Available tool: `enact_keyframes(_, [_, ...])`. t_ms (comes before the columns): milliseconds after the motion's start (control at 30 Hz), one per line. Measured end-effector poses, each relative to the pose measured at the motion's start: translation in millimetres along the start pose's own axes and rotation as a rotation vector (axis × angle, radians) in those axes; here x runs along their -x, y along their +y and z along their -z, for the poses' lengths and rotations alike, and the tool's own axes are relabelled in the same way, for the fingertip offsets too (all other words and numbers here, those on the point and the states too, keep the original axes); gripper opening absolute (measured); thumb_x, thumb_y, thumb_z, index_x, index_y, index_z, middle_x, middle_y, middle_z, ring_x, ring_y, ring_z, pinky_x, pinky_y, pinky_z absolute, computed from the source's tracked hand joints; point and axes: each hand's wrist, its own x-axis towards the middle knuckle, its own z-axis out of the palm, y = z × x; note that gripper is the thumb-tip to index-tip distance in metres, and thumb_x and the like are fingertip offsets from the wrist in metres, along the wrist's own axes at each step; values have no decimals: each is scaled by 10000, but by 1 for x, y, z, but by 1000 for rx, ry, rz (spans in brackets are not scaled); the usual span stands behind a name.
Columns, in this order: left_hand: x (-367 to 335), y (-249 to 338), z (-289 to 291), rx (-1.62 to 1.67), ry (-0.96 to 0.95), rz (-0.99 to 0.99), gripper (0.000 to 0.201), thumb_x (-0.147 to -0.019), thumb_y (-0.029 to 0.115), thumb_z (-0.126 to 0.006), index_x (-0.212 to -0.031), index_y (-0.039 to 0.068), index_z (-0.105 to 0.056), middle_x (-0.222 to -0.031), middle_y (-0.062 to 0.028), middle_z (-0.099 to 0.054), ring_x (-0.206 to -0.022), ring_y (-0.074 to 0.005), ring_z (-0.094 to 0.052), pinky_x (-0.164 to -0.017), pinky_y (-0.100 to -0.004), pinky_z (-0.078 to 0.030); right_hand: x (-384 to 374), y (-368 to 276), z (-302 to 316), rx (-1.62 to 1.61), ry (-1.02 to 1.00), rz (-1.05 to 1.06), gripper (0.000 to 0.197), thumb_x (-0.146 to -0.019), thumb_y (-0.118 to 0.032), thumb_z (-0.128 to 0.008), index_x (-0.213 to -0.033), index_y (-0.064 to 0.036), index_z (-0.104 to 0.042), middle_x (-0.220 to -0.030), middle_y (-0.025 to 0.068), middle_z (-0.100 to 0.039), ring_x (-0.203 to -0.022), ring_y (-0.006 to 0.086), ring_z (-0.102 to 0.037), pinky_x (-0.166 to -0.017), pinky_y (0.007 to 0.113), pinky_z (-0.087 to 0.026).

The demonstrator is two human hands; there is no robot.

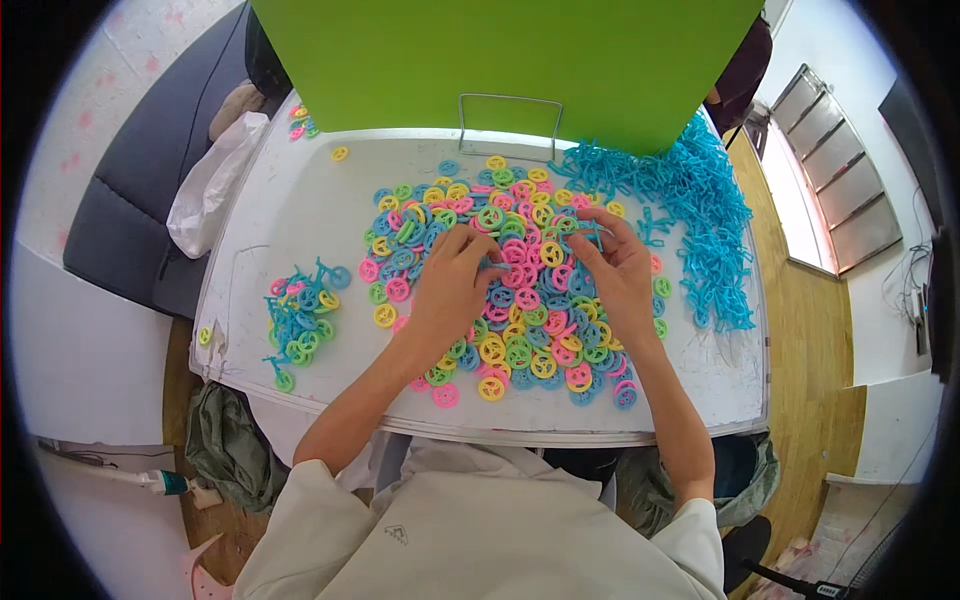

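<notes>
Small plastic wheels [492, 348] in pink, yellow, green and blue lie in a wide heap under both my hands. Over the heap's middle, my left hand [455, 285] is closed, thumb and fingertips together; what it pinches is too small to make out, though a bit of blue shows there. To its right, my right hand [622, 272] pinches a small blue forked plastic piece [592, 232] between thumb and fingers. At the far right, a big pile of similar blue forked pieces [715, 225] runs along the table edge.
On the table's left lies a smaller cluster of blue pieces joined with wheels [300, 315]. An upright green panel [500, 65] with a metal wire handle [510, 97] stands at the back. A white plastic bag [210, 190] rests on the dark seat [140, 190] beyond the left edge.
</notes>
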Motion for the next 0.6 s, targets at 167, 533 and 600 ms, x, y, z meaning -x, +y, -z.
enact_keyframes(167, [-8,23,14,625,-7,391,171,-839,65,-677,-979,29,-585,-922,-41,-604,-836,-131,-595,-683,-259,-492,3,-2,-6,69,-34,32,335,-848,-56,-685,-1167,-25,-588,-879,-13,-627,-817,45,-575,-683,192,-452])
enact_keyframes(533, [-2,21,4,1062,-93,448,132,-908,45,-591,-994,-8,-506,-932,-94,-618,-800,-146,-638,-696,-279,-537,13,-4,-20,309,-64,48,174,-757,-52,-754,-907,-13,-673,-859,37,-702,-770,78,-631,-711,238,-500])
enact_keyframes(600, [-1,18,0,1067,-83,431,96,-910,18,-570,-973,-4,-502,-922,-86,-613,-811,-144,-635,-703,-281,-527,15,0,-23,297,-54,38,153,-764,-59,-750,-887,-12,-671,-839,33,-697,-758,78,-626,-696,237,-493])
